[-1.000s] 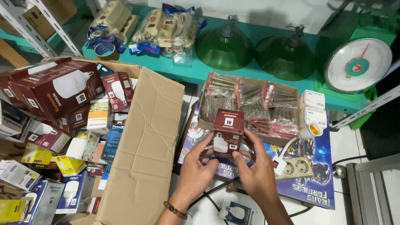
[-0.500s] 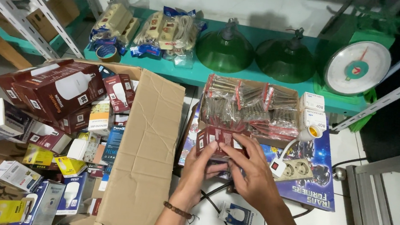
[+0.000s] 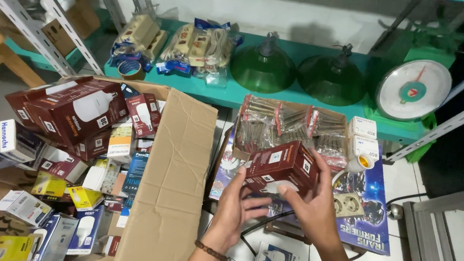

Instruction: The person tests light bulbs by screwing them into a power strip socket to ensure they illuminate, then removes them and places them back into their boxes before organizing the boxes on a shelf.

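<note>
Hands (image 3: 281, 205) above cluttered white-tiled floor (image 3: 408, 163)

- The bulb box (image 3: 283, 166) sits between the left hand (image 3: 236, 209) and right hand (image 3: 315, 202), above the power strip (image 3: 348, 204).
- Behind it lies a tray of bagged bolts (image 3: 282, 126).
- To the left stands an open carton (image 3: 168, 186) full of lamp boxes (image 3: 77, 112).
- Two lamp shades (image 3: 264, 66) and a dial scale (image 3: 413, 88) rest on the shelf (image 3: 307, 106) behind.

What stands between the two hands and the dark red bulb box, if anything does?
Nothing visible does. The left hand touches the dark red bulb box from below-left, and the right hand grips its right side; both have direct contact with the box.
</note>
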